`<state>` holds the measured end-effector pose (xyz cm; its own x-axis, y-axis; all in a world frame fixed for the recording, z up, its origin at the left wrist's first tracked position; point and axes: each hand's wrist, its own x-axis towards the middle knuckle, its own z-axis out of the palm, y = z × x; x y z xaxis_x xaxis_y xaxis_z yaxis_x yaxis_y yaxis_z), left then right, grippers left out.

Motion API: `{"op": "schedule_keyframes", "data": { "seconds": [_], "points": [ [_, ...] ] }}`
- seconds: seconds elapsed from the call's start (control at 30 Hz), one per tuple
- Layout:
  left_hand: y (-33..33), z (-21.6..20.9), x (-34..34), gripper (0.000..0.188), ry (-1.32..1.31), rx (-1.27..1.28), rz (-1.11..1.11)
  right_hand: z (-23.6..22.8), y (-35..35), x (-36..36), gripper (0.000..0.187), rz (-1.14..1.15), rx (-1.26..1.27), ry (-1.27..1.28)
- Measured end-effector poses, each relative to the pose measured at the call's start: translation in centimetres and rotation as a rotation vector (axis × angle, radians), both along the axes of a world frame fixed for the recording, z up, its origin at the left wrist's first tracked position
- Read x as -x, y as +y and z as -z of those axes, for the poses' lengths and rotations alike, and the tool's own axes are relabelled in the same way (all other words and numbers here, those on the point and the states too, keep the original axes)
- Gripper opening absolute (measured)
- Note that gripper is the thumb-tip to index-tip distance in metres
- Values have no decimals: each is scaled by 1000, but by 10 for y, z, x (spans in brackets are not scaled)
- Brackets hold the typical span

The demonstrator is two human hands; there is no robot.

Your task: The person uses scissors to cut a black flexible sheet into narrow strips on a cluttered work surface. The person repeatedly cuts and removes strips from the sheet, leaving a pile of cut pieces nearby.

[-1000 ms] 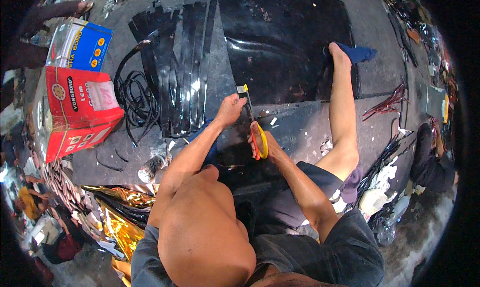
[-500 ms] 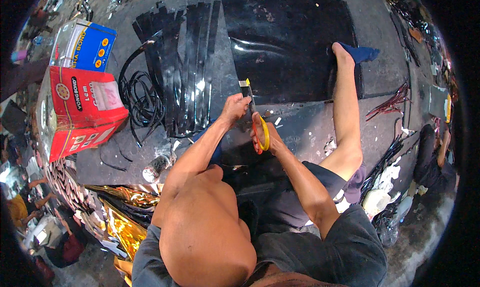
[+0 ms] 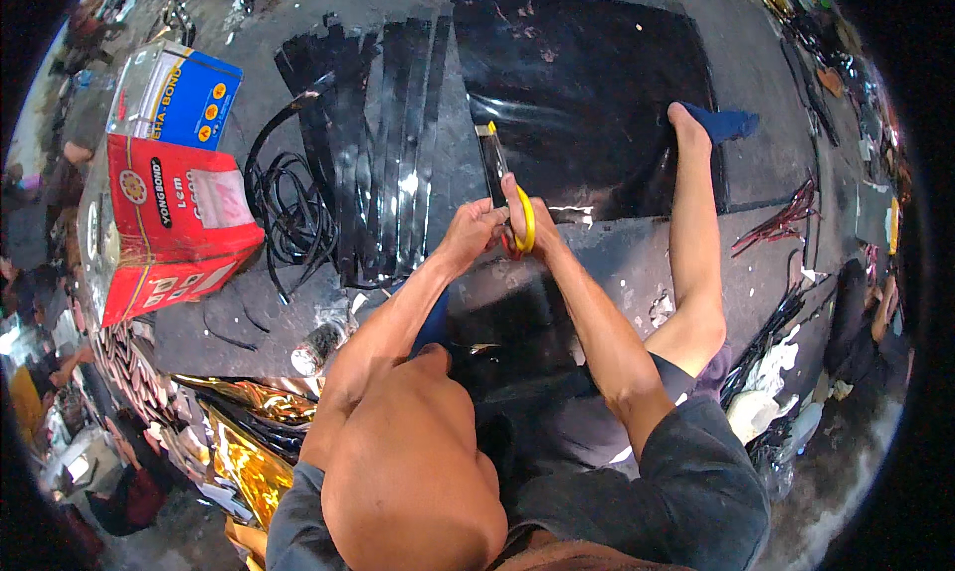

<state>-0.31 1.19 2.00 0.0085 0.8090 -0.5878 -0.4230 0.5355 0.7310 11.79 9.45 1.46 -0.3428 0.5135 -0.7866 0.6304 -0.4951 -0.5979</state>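
My right hand (image 3: 527, 223) is closed around a pair of scissors with yellow and red handles (image 3: 526, 216). Beside it, touching or nearly so, my left hand (image 3: 470, 235) pinches the lower end of a narrow dark strip (image 3: 494, 168) that has a yellow and pale tip. The strip points away from me, over the near left edge of a large glossy black sheet (image 3: 597, 103) lying flat. The scissor blades cannot be told apart from the strip. Left of the sheet, several long black strips (image 3: 388, 143) lie side by side.
A coil of black cord (image 3: 296, 208) lies beside a red carton (image 3: 179, 223) and a blue and white box (image 3: 194, 98) at the left. Gold foil (image 3: 244, 462) is at lower left. My foot in a blue sock (image 3: 721, 123) rests on the sheet's right side. Dark red strips (image 3: 776, 223) lie beyond.
My hands have come closer together, the right one moving up and the scissors turning more upright. The strip's tip has shifted farther away. The whole view has tilted slightly.
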Motion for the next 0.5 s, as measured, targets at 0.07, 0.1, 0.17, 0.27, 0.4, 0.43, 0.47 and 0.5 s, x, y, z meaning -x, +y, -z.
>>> {"op": "schedule_keyframes", "data": {
  "seconds": [0.07,0.1,0.17,0.27,0.4,0.43,0.47,0.5],
  "points": [
    [-1,-7,2,23,30,-23,-2,3,25,15,98,-81,-149,-42],
    [3,-21,3,22,-5,-21,13,5,37,22,103,-113,-226,-63],
    [-1,-30,7,21,41,-56,16,-7,54,42,107,-84,-185,-27],
    [-3,-39,6,18,81,-101,51,10,94,66,111,-13,-211,-28],
    [-12,-62,7,17,144,-96,63,17,147,110,114,72,-318,109],
    [-15,-65,8,17,147,-95,56,13,161,120,115,36,-287,78],
    [-16,-69,11,17,182,-123,62,10,174,131,116,0,-256,47],
    [-15,-74,12,17,213,-154,73,15,188,140,118,5,-305,49]
  ]
}}
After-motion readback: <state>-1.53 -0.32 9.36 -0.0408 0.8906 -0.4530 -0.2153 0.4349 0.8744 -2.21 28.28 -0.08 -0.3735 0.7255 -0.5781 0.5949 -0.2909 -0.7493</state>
